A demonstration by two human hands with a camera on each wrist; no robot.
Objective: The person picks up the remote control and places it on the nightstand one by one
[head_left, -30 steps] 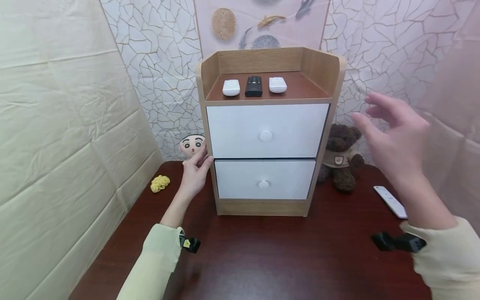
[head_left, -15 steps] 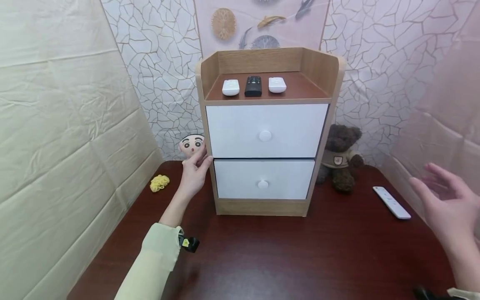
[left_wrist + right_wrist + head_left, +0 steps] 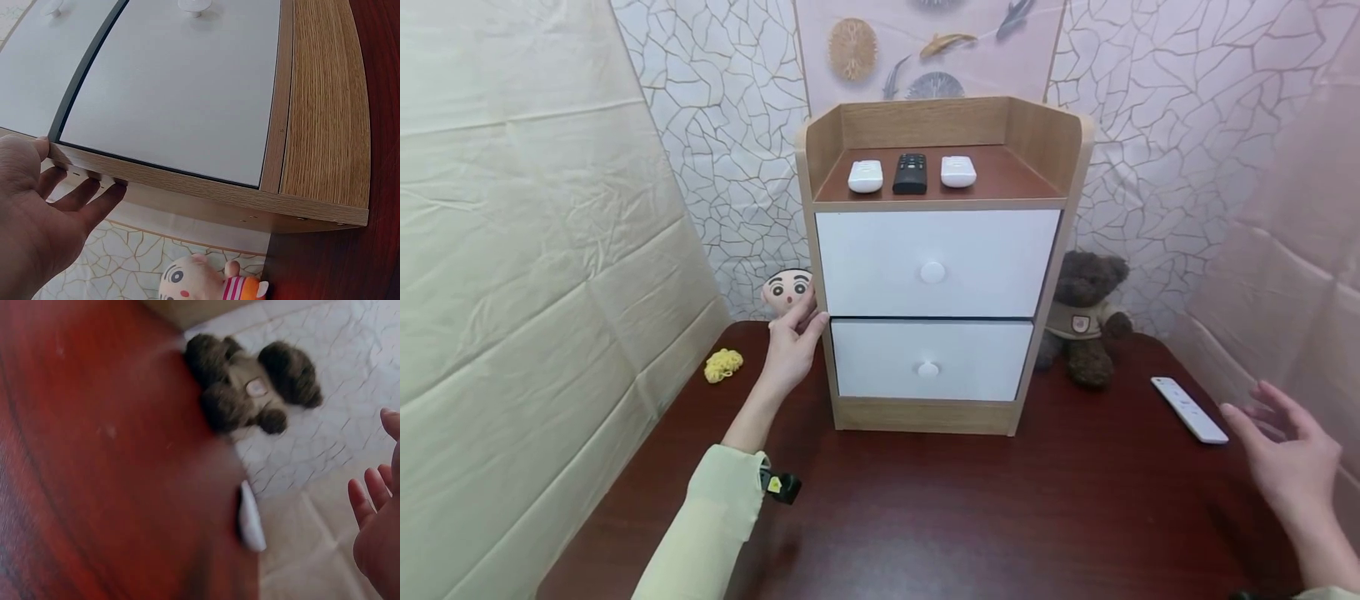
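Observation:
A wooden cabinet (image 3: 925,415) with two white drawers, both closed, stands on the dark red table. My left hand (image 3: 792,346) holds its left front edge: the thumb lies at the front corner and the fingers (image 3: 103,203) reach round onto the side panel. A round white knob sits on the upper drawer (image 3: 865,258) and another on the lower drawer (image 3: 880,367). At the right, my right hand (image 3: 1296,462) hovers with loosely bent fingers and holds nothing. It is nearest to a long white remote control (image 3: 1189,410) lying by the table's right edge.
Two white remotes (image 3: 866,177) (image 3: 958,172) flank a black remote (image 3: 910,174) on the cabinet top. A brown teddy bear (image 3: 1088,358) sits behind right. Behind my left hand is a cartoon doll (image 3: 786,289); yellow yarn (image 3: 723,365) lies at the left edge.
My right hand has moved down and outward from beside the cabinet to near the long white remote control, then slightly lower. The left hand stays on the cabinet edge.

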